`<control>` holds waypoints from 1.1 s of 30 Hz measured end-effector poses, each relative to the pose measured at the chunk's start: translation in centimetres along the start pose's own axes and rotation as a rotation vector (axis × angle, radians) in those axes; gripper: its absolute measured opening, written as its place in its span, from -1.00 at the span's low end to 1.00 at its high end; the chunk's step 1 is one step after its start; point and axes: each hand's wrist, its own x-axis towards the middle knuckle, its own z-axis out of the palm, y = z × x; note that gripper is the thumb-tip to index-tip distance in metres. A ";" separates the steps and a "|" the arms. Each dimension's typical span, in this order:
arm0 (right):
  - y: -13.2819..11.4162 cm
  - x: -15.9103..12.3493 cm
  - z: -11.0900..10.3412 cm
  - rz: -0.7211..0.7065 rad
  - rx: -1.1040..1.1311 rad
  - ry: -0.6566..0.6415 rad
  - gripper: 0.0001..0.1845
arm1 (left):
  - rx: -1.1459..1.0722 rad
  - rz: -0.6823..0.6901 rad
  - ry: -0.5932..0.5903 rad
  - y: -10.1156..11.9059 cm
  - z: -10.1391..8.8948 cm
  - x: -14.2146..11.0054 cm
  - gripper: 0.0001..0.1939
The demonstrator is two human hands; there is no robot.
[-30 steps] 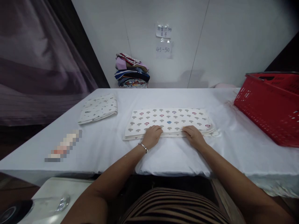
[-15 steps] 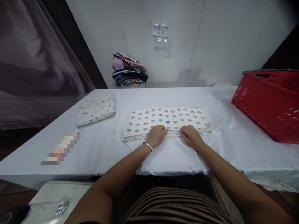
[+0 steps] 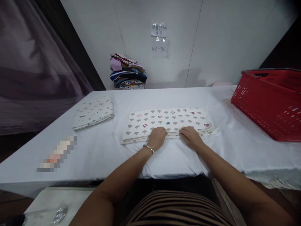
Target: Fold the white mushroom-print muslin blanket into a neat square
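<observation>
Silver bracelet point(image 3: 149, 148) on one wrist, the left hand point(image 3: 158, 138) and right hand point(image 3: 191, 138) pinch the near edge of the folded mushroom-print cloth point(image 3: 162, 121) on the worktop point(image 3: 103, 150). Getting a grip seems the step; lifting calls for both together. Behind stands a cloth pile point(image 3: 128, 73).

Cloth point(image 3: 162, 121) on table point(image 3: 183, 98), second cloth point(image 3: 95, 112) left of it, basket point(image 3: 263, 103) right, fabric pile point(image 3: 128, 72) behind table

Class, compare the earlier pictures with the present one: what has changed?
The left hand has shifted right along the near edge of the mushroom-print cloth, closer to the right hand. Both hands remain at that edge. The smaller patterned cloth, red basket and fabric stack stayed put.
</observation>
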 end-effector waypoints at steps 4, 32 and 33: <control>0.0 0.1 0.2 0.007 -0.039 -0.003 -0.75 | 0.066 0.022 -0.013 -0.2 0.4 0.0 -0.83; -0.2 0.2 0.4 0.010 -0.068 -0.008 -0.77 | 0.197 0.238 -0.010 1.2 1.4 1.0 -0.80; -0.3 0.2 0.3 0.002 -0.063 -0.019 -0.77 | 0.191 0.231 -0.004 1.1 1.5 0.9 -0.81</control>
